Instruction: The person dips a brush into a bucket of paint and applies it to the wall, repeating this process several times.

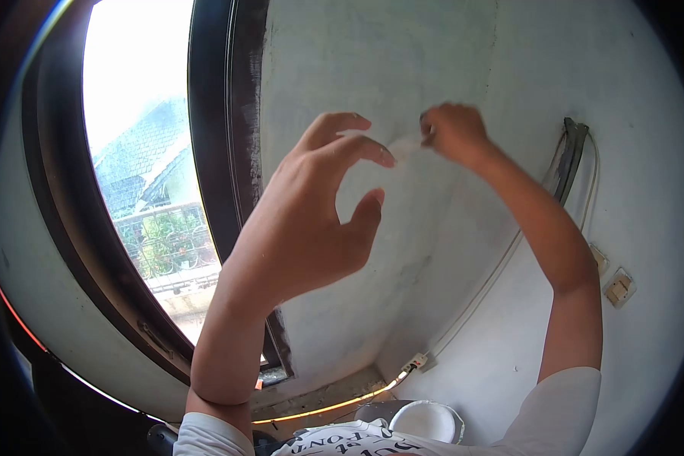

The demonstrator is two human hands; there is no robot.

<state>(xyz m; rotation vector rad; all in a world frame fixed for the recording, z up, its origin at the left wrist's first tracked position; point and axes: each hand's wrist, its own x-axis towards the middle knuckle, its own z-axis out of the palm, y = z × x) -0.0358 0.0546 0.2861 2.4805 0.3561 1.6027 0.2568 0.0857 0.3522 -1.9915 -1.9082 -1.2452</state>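
Note:
My left hand (pixel 311 205) is raised in front of the pale wall (pixel 372 304), its fingers curved and the thumb well apart from them, with nothing between them. To its right my right hand (pixel 454 131) is closed in a fist near the wall. A faint, blurred whitish thing (pixel 408 146) shows between the two hands, beside the right fingers. What exactly the right hand grips is too blurred to tell.
A dark-framed window (pixel 209 99) stands at the left. On the right wall are a dark cable cover (pixel 571 161) and a switch (pixel 619 288). Low down, a power strip (pixel 413 362) with a bright orange cable (pixel 334 406) hangs near a white bucket (pixel 423 422).

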